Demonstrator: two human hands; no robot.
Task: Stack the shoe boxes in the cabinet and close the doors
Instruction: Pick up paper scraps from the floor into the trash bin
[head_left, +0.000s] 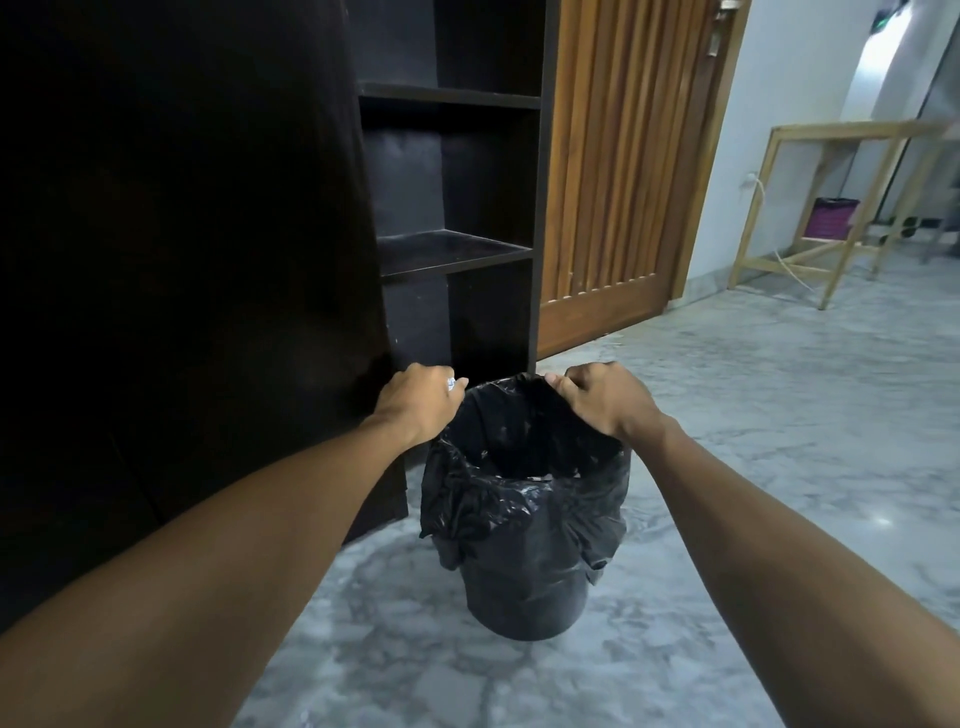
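A dark wooden cabinet (457, 249) stands ahead with bare open shelves; its left part (182, 260) is a dark closed panel. No shoe boxes are in view. A black bin (524, 597) lined with a black plastic bag (498, 499) stands on the floor in front of the cabinet. My left hand (418, 397) grips the bag's rim on the left side. My right hand (605, 397) pinches the bag's rim on the right side. Both hands hold the rim pulled up above the bin.
A brown slatted wooden door (618, 171) is right of the cabinet. A light wooden table frame (841, 208) stands at the far right with a purple basket (831, 218) under it. The grey marble floor (779, 415) spreads to the right.
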